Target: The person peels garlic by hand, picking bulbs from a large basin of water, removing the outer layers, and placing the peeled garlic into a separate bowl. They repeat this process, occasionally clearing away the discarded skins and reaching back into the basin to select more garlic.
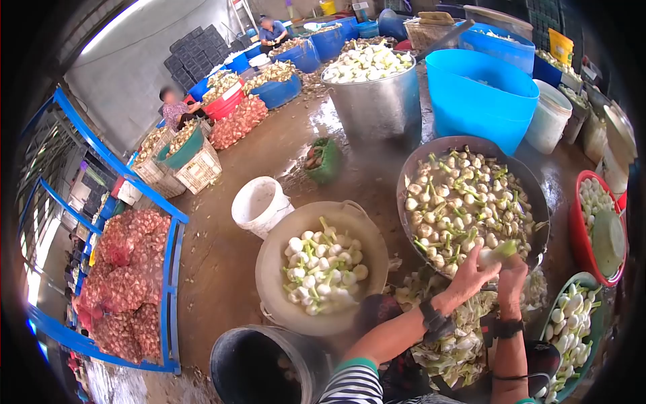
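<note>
In the head view, my left hand [472,275] grips a white onion [498,254] with a pale green top. My right hand [513,276] closes on the same onion from the other side; the fingertips partly hide it. Both hands are over the near rim of a wide dark pan [408,161], where many sprouted onions [464,202] lie in murky water. Below my wrists, a heap of peeled skins [449,347] covers the space between my legs. Left of my arms, a grey basin [276,232] holds cleaned white onions [323,269].
A black bucket [225,363], a white bucket [259,202] and a green basket [324,161] stand to the left. A metal pot [377,108] and blue tub [471,94] are ahead. Red [580,222] and green [592,330] basins sit right. Two people work farther back.
</note>
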Motion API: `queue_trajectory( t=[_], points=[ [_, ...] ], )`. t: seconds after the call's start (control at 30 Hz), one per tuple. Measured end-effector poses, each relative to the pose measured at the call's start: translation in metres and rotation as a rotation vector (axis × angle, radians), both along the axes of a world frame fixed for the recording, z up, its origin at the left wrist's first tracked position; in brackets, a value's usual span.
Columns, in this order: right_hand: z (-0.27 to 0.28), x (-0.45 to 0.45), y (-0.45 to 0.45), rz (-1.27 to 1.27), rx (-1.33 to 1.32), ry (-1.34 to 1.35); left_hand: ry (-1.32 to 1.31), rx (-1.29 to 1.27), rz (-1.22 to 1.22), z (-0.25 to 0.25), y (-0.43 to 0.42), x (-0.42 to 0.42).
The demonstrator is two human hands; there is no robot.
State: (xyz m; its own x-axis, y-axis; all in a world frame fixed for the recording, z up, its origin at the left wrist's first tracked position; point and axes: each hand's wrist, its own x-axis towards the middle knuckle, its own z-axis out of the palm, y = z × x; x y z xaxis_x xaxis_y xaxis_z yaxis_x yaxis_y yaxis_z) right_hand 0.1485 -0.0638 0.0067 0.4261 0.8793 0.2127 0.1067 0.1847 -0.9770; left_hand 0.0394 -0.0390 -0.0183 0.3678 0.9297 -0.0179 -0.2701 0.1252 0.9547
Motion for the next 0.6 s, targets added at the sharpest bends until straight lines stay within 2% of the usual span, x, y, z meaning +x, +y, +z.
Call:
queue_trajectory(
  t=[0.03,0.07,0.1,0.13,0.23,0.27,0.3,0.4,0.47,0.5,0.53,0.57,0.6],
  points=[
    [0.006,-0.001,-0.002,0.094,-0.010,0.030,-0.132,-0.058,-0.029,0.006,-0.005,0.000],
    [0.011,-0.001,-0.006,0.189,-0.026,0.060,-0.154,-0.255,-0.112,0.012,-0.002,-0.006],
    [0.012,-0.001,-0.010,0.286,-0.047,0.090,-0.149,-0.242,-0.116,0.008,0.003,-0.007],
    [0.013,-0.002,-0.009,0.273,-0.234,0.408,-0.145,-0.226,-0.119,-0.001,0.011,-0.008],
    [0.005,-0.002,-0.003,0.180,-0.313,0.417,-0.191,-0.245,-0.046,-0.003,0.017,-0.003],
    [0.001,0.005,-0.002,0.126,-0.255,0.177,-0.194,-0.260,-0.052,-0.002,0.014,-0.002],
    [-0.006,0.013,-0.001,0.086,-0.211,0.169,-0.194,-0.274,-0.056,0.004,0.012,-0.004],
    [-0.042,0.045,0.003,-0.037,-0.155,0.178,-0.329,-0.350,-0.267,0.016,0.008,-0.016],
    [-0.080,0.058,0.001,0.095,-0.258,-0.283,-0.383,-0.462,-0.323,0.016,0.004,-0.015],
    [-0.091,0.070,-0.015,0.175,-0.345,-0.512,-0.415,-0.285,-0.405,0.003,0.005,-0.014],
    [-0.054,0.040,-0.038,0.419,-0.412,-0.572,-0.359,-0.354,-0.333,-0.001,-0.008,-0.013],
    [-0.112,0.068,-0.049,0.586,-0.226,-1.104,-0.274,-0.336,-0.270,0.005,0.006,-0.015],
    [-0.105,0.064,-0.044,0.553,-0.435,-0.549,-0.223,-0.375,-0.226,0.009,0.009,-0.015]
  ],
)
